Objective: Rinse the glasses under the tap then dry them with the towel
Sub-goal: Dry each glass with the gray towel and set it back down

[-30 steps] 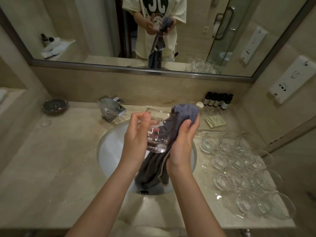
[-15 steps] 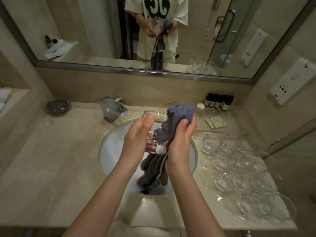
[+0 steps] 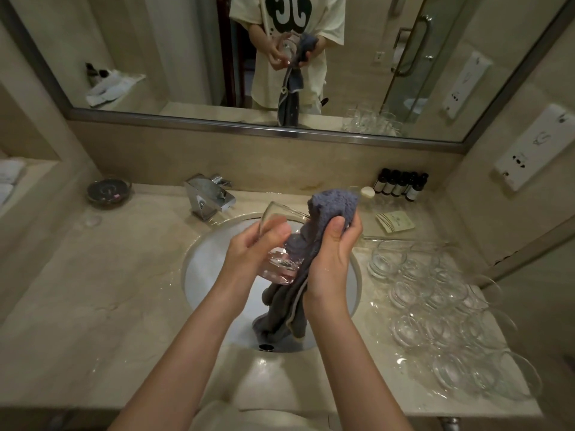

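Above the white sink (image 3: 211,275), my left hand (image 3: 249,256) grips a clear glass (image 3: 280,241), tilted with its rim pointing up and away. My right hand (image 3: 334,253) holds a grey towel (image 3: 329,209) bunched against the glass, part of it pushed into the glass's mouth. The towel's loose end hangs down into the basin. Several clear glasses (image 3: 435,312) stand in rows on the counter to the right. The chrome tap (image 3: 208,197) sits behind the sink at the left; no water runs from it.
A dark soap dish (image 3: 107,191) sits at the back left of the wet marble counter (image 3: 109,306). Small dark bottles (image 3: 399,185) and paper sachets (image 3: 395,220) are at the back right. A wide mirror (image 3: 186,57) spans the wall.
The glass has tipped further toward the left and away. My right hand has twisted the towel round at the glass's mouth, and both hands have shifted slightly.
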A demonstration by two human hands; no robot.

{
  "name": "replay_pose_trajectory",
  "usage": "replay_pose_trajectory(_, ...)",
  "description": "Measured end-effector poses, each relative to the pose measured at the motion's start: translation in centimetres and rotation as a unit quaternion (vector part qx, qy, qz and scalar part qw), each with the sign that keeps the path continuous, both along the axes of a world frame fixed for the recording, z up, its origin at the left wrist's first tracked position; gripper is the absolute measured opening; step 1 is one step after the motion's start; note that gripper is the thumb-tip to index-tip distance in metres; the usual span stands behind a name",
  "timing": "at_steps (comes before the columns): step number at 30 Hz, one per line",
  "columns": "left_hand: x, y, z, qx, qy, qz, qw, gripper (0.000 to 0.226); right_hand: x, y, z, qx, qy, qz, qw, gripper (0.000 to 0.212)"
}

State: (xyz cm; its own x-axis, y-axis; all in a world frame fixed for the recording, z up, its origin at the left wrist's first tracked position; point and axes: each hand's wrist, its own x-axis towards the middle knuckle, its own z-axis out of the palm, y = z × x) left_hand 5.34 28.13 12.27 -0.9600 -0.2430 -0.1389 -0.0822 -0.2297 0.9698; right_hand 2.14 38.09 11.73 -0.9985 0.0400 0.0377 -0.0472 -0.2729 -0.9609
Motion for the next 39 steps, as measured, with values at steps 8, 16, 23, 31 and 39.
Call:
replay_pose_trajectory(8,0.4,-0.4,-1.1,0.195,-0.035,0.006,0.980,0.042,-0.3,1.3,0.1,0.087,0.077,-0.008,0.993,0.019)
replay_pose_trajectory(16,-0.1,-1.1,-1.5,0.220,-0.069,0.047,0.972,0.062,-0.5,3.1,-0.5,0.277,0.246,0.028,0.928,0.021)
replay_pose_trajectory(23,0.1,-1.2,-1.4,0.197,-0.102,0.101,0.970,0.058,-0.3,4.2,-1.6,0.376,0.268,0.180,0.868,0.054)
replay_pose_trajectory(31,-0.7,-1.9,-1.3,0.090,-0.073,0.067,0.991,0.045,-1.3,4.9,-1.8,0.481,0.275,0.322,0.768,0.080)
replay_pose_trajectory(39,-1.8,-1.8,-2.3,-0.093,-0.037,0.077,0.992,0.037,-0.9,3.6,-2.1,0.461,0.173,0.350,0.797,0.068)
